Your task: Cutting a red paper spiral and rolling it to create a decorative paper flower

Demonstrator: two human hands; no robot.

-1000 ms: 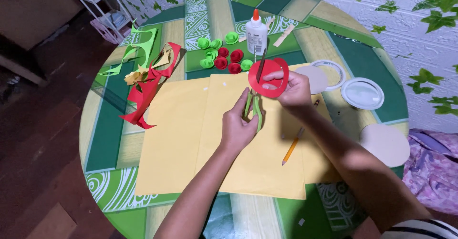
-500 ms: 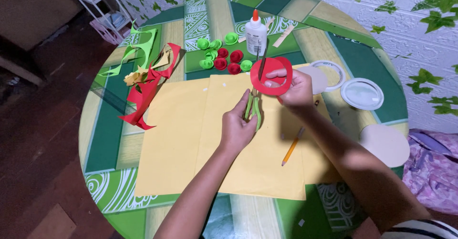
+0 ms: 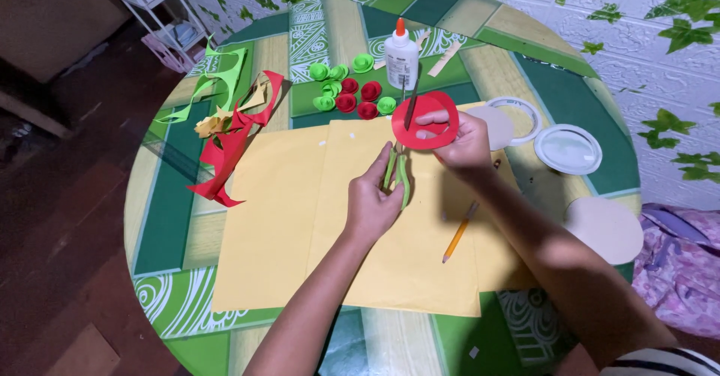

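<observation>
Firmly clamped: left hand (image 3: 373,205) around green-handled scissors (image 3: 400,167), blades up and into the red paper disc (image 3: 424,119). Right hand (image 3: 461,140) pinched on that disc, fingers across its lower edge, held just above the yellow paper sheets (image 3: 300,218). Just below the right forearm, a pencil (image 3: 459,232) flat on the sheets. Beyond the disc, a glue bottle (image 3: 400,59) upright beside red and green paper rolls (image 3: 349,95). Left on the round surface (image 3: 172,218), paper scraps (image 3: 229,132).

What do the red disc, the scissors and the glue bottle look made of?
Red disc: thin matte paper, flexing where the right hand holds it. Scissors: green handles, probably plastic, in the left hand; dark blades, likely metal. Glue bottle: white, apparently plastic, orange cap.
</observation>
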